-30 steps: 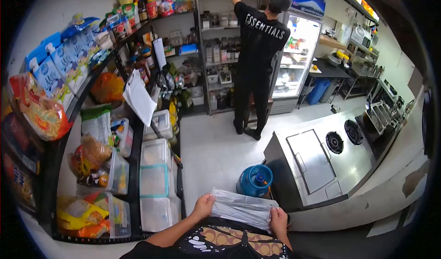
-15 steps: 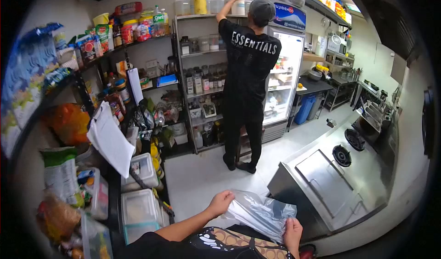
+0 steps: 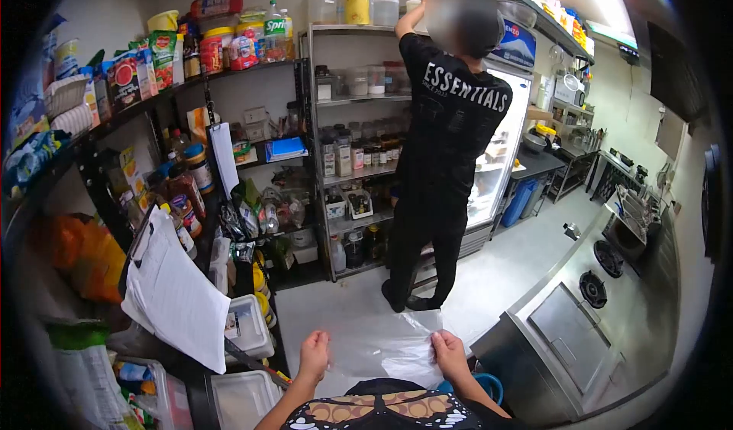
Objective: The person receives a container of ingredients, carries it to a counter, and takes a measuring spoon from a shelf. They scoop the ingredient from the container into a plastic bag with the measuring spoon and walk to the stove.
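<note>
A clear plastic bag (image 3: 374, 346) is stretched out flat in front of me, held at waist height between my two hands. My left hand (image 3: 314, 356) is closed on its left edge. At the right edge, my right hand (image 3: 449, 352) pinches the plastic, thumb on top. The film is see-through, with the pale floor showing behind it and bright glare on its right half. Below the bag is the front of my patterned black shirt (image 3: 382, 411).
Ahead, a person in black (image 3: 450, 148) reaches to the top of a metal shelf (image 3: 313, 155) beside a glass-door fridge (image 3: 496, 140). Stocked shelves and a clipboard with papers (image 3: 175, 293) stand left. A steel counter with burners (image 3: 565, 331) is on the right.
My hands have moved apart and the bunched bag is now spread wide between them. My view has shifted left. The other person's raised arm has drawn closer to their head.
</note>
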`<state>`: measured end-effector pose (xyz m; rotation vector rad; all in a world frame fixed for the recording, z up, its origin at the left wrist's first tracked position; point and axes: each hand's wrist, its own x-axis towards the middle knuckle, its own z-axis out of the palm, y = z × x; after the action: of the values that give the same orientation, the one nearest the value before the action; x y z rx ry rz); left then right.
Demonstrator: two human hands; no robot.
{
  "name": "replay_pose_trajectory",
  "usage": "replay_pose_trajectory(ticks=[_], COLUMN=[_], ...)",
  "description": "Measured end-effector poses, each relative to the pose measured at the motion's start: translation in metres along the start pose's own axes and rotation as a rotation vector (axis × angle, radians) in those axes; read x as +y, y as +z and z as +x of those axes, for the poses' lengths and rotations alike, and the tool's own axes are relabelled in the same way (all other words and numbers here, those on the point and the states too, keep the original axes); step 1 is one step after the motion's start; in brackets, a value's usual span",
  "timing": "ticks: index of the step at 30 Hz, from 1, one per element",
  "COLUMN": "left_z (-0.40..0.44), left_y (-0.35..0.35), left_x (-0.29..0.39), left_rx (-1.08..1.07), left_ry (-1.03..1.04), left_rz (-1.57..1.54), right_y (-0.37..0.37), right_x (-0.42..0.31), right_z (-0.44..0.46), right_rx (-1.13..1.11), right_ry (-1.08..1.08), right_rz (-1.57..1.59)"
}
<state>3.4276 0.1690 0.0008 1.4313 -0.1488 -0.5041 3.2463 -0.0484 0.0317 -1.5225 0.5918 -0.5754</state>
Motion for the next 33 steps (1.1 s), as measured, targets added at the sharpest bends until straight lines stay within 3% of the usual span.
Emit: replay_pose_trajectory(ticks=[8,13,19,26,33], left_z=[0.067,0.122,0.203,0.257,0.291], left_y=[-0.01,0.017,0.055,0.084,0.078], left_x=[-0.049,-0.028,-0.013,0.0,-0.007], left_rx=[0.118,0.16,0.091,0.16,0.113], left_ry=[0.067,-0.025,-0.034,-0.069,-0.089], left_rz=[-0.002,-0.132,-0.047,-0.074,-0.039], right_y=[0.018,0.024,0.016,0.008,0.0], right_x=[0.034,0.048,0.051,0.048,0.051], right_z=[0.08,0.156,0.246,0.315,0.333], right_rx=[-0.095,-0.162,-0.233,-0.281,-0.156], right_ry=[0.032,0.051,0.046,0.106,0.065], right_rz=[-0.076,-0.06,-0.012,-0.034,-0.033])
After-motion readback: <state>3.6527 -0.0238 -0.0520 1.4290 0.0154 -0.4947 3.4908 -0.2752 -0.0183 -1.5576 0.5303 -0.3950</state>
